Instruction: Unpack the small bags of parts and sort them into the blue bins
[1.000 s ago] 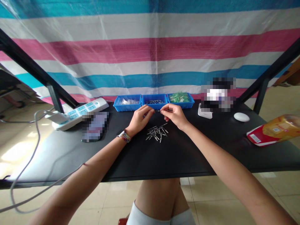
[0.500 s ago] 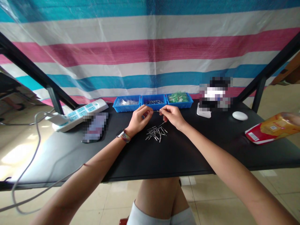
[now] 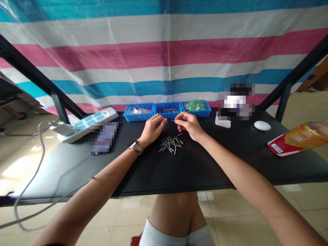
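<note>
One thin, silvery pin point(image 3: 171, 120) is pinched at either end by fingers of left hand point(image 3: 151, 130) and right hand point(image 3: 188, 125)

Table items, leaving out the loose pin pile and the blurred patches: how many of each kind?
Blue trays: 3
Power strip: 1
White mouse: 1
Snack bag: 1
Pin pinched between left hand and right hand: 1
Total: 7
</note>
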### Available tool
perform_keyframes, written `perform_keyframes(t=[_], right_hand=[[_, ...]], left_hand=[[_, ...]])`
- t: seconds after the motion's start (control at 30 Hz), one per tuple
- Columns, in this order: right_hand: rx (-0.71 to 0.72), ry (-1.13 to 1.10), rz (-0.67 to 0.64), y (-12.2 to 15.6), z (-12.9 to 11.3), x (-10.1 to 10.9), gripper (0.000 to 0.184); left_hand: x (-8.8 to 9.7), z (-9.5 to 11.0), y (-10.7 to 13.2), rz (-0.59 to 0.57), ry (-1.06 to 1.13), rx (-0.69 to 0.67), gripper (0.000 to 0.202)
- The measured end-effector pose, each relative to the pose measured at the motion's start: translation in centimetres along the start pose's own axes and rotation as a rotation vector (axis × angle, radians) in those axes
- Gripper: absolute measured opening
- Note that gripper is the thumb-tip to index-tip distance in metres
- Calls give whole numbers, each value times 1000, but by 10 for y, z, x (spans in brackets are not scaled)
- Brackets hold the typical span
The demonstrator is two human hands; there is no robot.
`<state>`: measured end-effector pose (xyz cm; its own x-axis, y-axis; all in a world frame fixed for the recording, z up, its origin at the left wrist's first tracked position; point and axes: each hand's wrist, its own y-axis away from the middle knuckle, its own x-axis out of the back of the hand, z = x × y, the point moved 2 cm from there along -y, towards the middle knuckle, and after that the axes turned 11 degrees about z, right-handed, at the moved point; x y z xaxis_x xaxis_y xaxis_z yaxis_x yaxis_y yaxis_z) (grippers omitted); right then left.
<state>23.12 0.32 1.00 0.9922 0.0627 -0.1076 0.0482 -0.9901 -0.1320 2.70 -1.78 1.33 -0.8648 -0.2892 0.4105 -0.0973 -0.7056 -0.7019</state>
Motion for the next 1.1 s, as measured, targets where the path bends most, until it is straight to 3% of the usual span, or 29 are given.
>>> perform_keyframes(t=[0.13, 0.33, 0.4, 0.53, 0.6, 0.73, 0.9, 1.1], right_hand=[[82, 48, 162, -20, -1, 0, 36], [391, 479, 269, -26, -14, 20, 25], [386, 535, 157, -24, -16, 28, 20], [275, 629, -324, -20, -11, 32, 11], [290, 715, -439, -19, -8, 30, 13], [303, 838, -494, -18, -6, 27, 11], [315, 833, -555, -15, -7, 30, 15], [254, 685, -415, -21, 3, 33, 8]], left_hand=[[1, 0, 0, -33, 14, 13, 45], [0, -3, 0, -48, -14, 36, 46], [-1, -3, 0, -55, -20, 34, 45], [-2, -2, 0, -65, -6, 31, 43], [-2, -2, 0, -73, -4, 32, 43], [-1, -3, 0, -87, -7, 24, 42], [-1, -4, 1, -76, -12, 28, 42], [-1, -3, 0, -82, -6, 27, 39]])
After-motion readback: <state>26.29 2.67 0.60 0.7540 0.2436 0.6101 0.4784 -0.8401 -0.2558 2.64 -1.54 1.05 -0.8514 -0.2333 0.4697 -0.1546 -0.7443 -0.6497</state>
